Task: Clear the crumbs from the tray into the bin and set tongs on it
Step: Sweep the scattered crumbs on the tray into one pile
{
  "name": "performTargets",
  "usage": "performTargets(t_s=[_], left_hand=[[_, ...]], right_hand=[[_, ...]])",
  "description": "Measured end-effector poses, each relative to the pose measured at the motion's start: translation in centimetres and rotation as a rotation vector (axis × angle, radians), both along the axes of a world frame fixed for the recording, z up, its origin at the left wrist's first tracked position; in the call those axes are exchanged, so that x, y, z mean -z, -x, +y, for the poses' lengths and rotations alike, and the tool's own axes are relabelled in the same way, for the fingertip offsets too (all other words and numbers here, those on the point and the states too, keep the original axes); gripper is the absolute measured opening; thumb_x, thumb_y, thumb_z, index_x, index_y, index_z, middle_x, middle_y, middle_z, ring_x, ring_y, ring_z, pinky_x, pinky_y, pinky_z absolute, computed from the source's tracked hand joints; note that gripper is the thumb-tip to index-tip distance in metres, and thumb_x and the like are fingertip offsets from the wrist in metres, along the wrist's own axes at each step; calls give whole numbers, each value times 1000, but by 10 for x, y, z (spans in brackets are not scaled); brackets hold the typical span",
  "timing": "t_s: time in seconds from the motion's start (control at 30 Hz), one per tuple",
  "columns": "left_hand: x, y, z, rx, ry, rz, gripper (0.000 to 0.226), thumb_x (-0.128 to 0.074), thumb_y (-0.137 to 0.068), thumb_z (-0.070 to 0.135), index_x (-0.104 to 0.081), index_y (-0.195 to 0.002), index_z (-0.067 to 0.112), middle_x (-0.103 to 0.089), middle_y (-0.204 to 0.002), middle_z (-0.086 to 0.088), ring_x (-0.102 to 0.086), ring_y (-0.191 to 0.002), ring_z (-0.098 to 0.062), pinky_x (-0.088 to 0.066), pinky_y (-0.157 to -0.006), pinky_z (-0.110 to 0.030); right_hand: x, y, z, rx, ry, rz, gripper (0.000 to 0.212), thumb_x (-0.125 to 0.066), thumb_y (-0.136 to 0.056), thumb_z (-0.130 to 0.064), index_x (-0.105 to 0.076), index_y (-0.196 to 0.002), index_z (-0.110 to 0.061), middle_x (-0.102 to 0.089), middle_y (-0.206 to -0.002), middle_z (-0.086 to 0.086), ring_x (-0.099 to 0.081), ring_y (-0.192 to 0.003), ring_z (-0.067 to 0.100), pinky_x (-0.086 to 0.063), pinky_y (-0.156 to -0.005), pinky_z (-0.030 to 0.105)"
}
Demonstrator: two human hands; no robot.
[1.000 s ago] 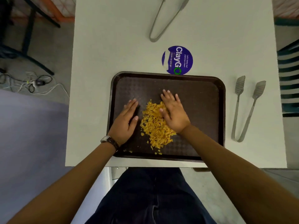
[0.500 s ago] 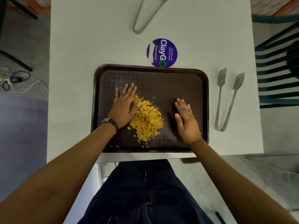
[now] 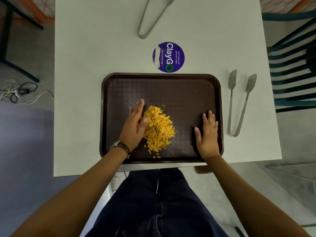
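Your left hand (image 3: 135,124), fingers together, stands on edge against the crumbs (image 3: 158,128) mid-tray (image 3: 171,76); your right hand (image 3: 207,132) lies flat, fingers loosely spread, by the tray's right edge

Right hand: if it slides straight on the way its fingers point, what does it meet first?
The right hand lies flat on the tray, fingers pointing to the far side. Ahead is bare tray floor, then the tray's far rim. The crumbs lie to its left and the tongs to its right, outside that line.
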State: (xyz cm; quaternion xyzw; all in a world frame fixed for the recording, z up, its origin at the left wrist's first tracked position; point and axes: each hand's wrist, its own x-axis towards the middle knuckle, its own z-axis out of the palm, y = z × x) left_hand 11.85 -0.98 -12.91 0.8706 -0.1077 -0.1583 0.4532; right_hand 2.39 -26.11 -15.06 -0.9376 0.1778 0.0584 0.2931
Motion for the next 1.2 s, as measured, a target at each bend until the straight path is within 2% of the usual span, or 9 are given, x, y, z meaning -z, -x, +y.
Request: performTargets(t_s=[0.07,0.17,0.33,0.57,0.63,0.77,0.93,1.07,1.2], left_hand=[[-1,5,11,-51,-2,-23,61,-27,-93,40,-18,-147,13,-22,-152,0,-15,-143,-14,2,-118,-20],[-2,19,29,-133,10,28,60,-28,-93,42,-18,-147,18,-23,-154,-3,-13,-145,-17,3,-116,-16],[-2,43,48,-186,43,6,56,-29,-93,35,-18,-145,16,-26,-153,-1,-16,-144,-14,0,-119,-28],[-3,56,71,-316,-35,-28,56,-30,-95,30,-19,-146,11,-22,-153,1,-12,-144,-9,2,-119,-25],[-3,58,75,-360,-66,-14,56,-31,-95,27,-17,-147,12,-17,-154,2,-8,-145,-10,3,-118,-25],[0,55,83,-487,-172,75,62,-38,-96,25,-8,-148,9,-4,-158,-7,4,-146,-19,4,-118,-35],[-5,44,77,-582,-222,205,66,-41,-96,20,-1,-147,7,7,-157,-13,11,-144,-27,6,-115,-42],[-12,54,80,-505,-172,149,67,-42,-95,11,-2,-147,8,8,-157,-9,10,-145,-22,2,-117,-36],[-12,54,114,-138,-292,89,82,-57,-90,23,0,-148,13,10,-157,-4,12,-144,-15,-1,-116,-29]], right_hand=[[3,-5,7,38,44,-11,64,-26,-95,-46,-20,-148,-11,-11,-159,9,-2,-147,20,3,-120,37],[2,-14,26,33,29,-39,63,-28,-95,-45,-23,-147,-10,-13,-158,10,-5,-147,22,4,-120,36],[-4,-32,77,-139,-165,-97,60,-32,-96,-39,-21,-148,-10,-11,-159,8,-2,-147,18,9,-118,27],[-11,-55,135,-341,-418,-144,60,-38,-97,-32,-19,-148,-6,-7,-158,9,-1,-147,20,5,-120,33],[-14,-55,138,-348,-404,-167,59,-34,-98,-35,-19,-148,-7,-8,-158,8,-1,-147,20,6,-119,31],[-13,-43,128,-238,-217,-158,55,-29,-98,-34,-25,-147,-10,-10,-159,9,1,-147,19,14,-116,41],[-2,-25,105,-213,-56,-20,68,-21,-93,-47,-18,-148,-7,-6,-159,12,3,-146,22,11,-117,48],[1,-30,76,-327,-41,-9,67,-21,-94,-46,-16,-149,-8,-7,-159,11,5,-145,15,12,-117,36],[-3,-42,58,-365,-19,8,68,-21,-94,-47,-14,-149,-9,-5,-159,9,8,-144,12,14,-116,27]])
